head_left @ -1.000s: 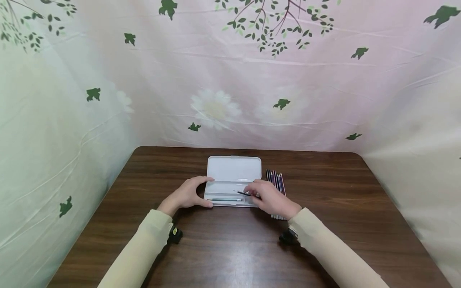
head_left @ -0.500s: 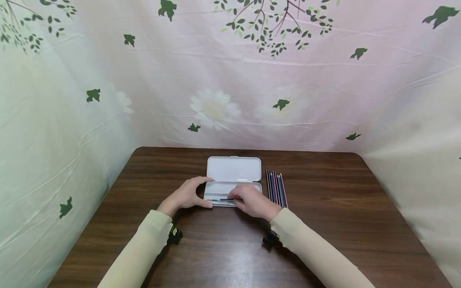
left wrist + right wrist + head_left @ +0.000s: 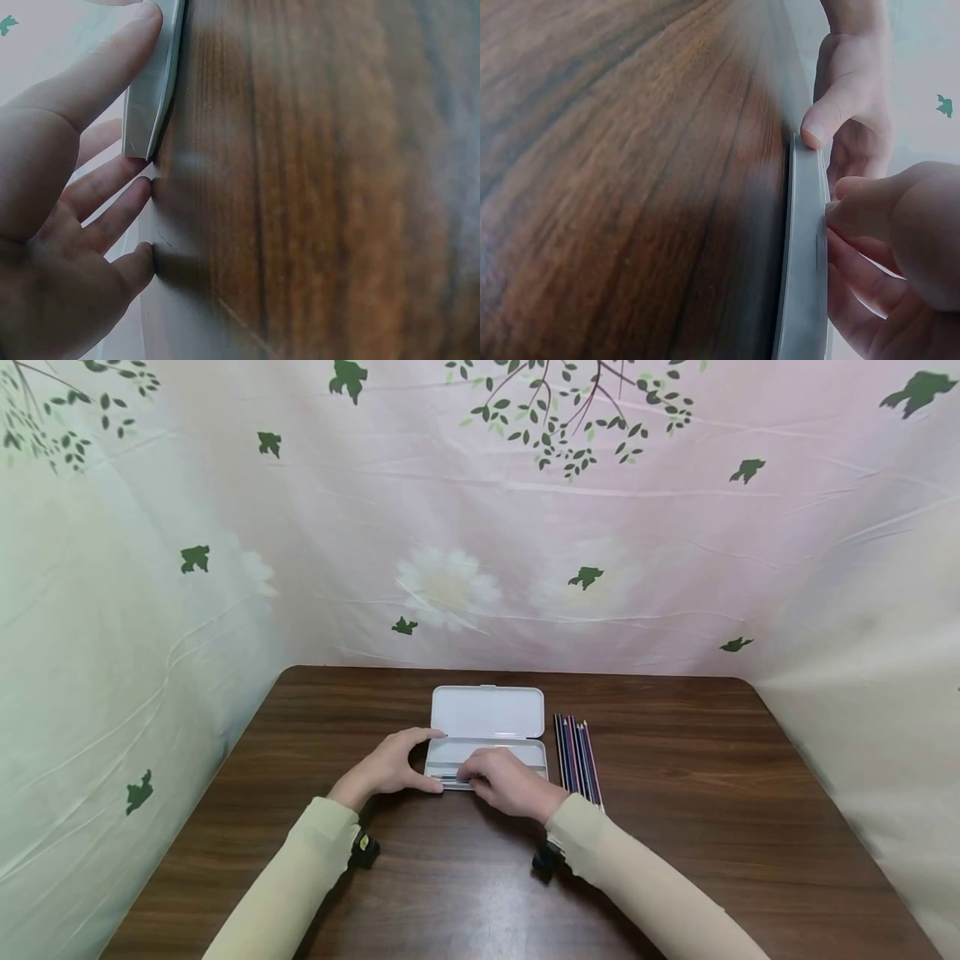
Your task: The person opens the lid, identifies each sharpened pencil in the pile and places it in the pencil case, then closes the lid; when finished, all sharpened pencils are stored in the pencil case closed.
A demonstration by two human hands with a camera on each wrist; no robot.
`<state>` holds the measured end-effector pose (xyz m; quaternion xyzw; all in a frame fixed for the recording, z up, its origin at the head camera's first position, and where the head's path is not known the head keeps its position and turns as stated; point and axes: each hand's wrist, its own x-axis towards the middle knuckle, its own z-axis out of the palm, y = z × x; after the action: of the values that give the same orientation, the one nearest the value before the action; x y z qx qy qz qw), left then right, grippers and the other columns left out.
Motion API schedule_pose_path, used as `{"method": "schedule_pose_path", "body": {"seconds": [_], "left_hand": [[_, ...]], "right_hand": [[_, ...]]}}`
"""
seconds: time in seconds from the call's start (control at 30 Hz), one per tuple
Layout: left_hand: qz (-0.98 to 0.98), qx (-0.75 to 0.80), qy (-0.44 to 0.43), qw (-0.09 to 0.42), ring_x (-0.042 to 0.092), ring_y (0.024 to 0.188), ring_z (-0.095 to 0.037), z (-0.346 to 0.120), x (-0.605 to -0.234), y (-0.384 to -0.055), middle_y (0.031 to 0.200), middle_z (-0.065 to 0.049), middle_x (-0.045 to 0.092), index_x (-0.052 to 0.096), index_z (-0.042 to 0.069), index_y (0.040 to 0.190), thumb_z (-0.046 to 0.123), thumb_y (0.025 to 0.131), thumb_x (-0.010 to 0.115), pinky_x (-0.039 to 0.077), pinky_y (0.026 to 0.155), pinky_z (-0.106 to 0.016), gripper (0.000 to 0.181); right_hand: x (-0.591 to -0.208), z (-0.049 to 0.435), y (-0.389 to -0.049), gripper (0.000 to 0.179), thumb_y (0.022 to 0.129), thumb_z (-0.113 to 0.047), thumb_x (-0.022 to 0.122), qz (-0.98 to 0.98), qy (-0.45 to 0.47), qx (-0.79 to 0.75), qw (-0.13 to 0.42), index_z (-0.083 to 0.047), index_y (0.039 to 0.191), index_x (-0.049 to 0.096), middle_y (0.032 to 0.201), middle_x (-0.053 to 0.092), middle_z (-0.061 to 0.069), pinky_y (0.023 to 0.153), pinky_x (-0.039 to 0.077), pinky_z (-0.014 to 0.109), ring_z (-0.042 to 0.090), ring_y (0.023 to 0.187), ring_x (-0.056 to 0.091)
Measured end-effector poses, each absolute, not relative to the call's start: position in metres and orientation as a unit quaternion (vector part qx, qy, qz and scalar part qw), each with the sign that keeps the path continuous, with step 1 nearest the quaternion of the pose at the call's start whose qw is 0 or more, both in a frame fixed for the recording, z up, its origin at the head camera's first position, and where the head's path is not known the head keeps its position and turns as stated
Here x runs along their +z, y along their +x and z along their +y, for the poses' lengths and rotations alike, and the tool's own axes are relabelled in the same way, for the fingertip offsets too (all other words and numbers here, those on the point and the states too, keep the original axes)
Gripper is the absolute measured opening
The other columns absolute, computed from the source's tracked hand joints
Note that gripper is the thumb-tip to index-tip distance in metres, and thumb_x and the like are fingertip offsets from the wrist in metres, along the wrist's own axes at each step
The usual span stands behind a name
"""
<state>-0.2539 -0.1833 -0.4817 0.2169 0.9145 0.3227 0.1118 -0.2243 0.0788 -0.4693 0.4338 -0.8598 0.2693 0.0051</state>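
A white pencil case (image 3: 487, 712) lies with its lid tipped back on the table. My left hand (image 3: 386, 765) spans its left end, thumb on the near edge and fingers towards the back; the left wrist view shows the thumb (image 3: 112, 67) against the case wall (image 3: 146, 112). Inside the front compartment, my right hand (image 3: 510, 783) pinches a dark pencil, mostly hidden by the fingers. Slim pencil ends (image 3: 448, 777) show just left of those fingertips. In the right wrist view, the right thumb (image 3: 862, 206) is bent down at the near rim of the case (image 3: 806, 247).
Right of the case, several dark and coloured pencils (image 3: 576, 758) lie side by side, their lower ends partly behind the right wrist. The brown wooden table (image 3: 675, 777) meets a printed cloth backdrop (image 3: 480, 527) at the back and sides.
My right hand has moved left and down into the case, carrying the dark pencil to the front compartment. The row of pencils is more exposed. The left hand stays put.
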Motion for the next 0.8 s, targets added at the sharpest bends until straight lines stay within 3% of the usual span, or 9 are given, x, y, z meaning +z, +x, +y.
{"method": "schedule_pose_path", "body": {"seconds": [0.33, 0.8], "left_hand": [[0.914, 0.324, 0.221, 0.109, 0.049, 0.143, -0.031, -0.183, -0.485, -0.254, 0.155, -0.009, 0.053, 0.056, 0.020, 0.151, 0.047, 0.076, 0.095, 0.041, 0.117, -0.053, 0.088], [0.914, 0.324, 0.216, 0.112, 0.046, 0.145, -0.033, -0.183, -0.483, -0.253, 0.157, -0.010, 0.051, 0.055, 0.019, 0.152, 0.045, 0.077, 0.095, 0.040, 0.117, -0.055, 0.089]], "right_hand": [[-0.467, 0.098, -0.220, 0.018, 0.096, -0.002, 0.072, -0.868, 0.409, 0.281, 0.021, -0.005, 0.113, 0.077, 0.105, 0.077, 0.005, 0.089, 0.060, 0.033, 0.014, 0.099, 0.070], [-0.461, 0.170, -0.215, 0.021, 0.095, -0.006, 0.074, -0.880, 0.369, 0.286, 0.085, -0.007, 0.115, 0.075, 0.107, 0.074, 0.004, 0.080, 0.060, 0.036, 0.018, 0.094, 0.069]]}}
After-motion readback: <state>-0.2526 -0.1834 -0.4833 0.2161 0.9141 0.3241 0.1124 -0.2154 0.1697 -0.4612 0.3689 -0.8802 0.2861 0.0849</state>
